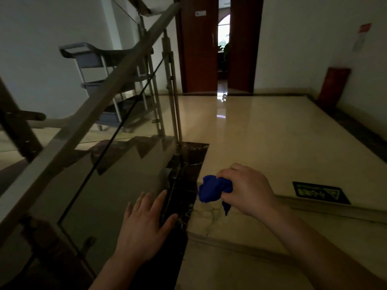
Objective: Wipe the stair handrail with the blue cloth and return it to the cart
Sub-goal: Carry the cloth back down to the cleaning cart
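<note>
My right hand (248, 190) is closed around a bunched blue cloth (211, 188), held low over the landing floor, right of the stair edge. My left hand (144, 225) is spread flat with fingers apart, holding nothing, just in front of the glass balustrade panel. The stair handrail (100, 97) runs diagonally from lower left up to the top centre, well above and left of both hands. Behind the glass, at the upper left, stands the grey-blue cart (94, 59) with several shelves.
A glass panel (117, 174) and metal posts (169, 80) line the stairs on the left. Glossy cream floor (261, 132) spreads to the right. A dark wooden doorway (222, 45) stands ahead, a green floor sign (320, 192) lies right of my right hand, and a red box (333, 86) leans against the right wall.
</note>
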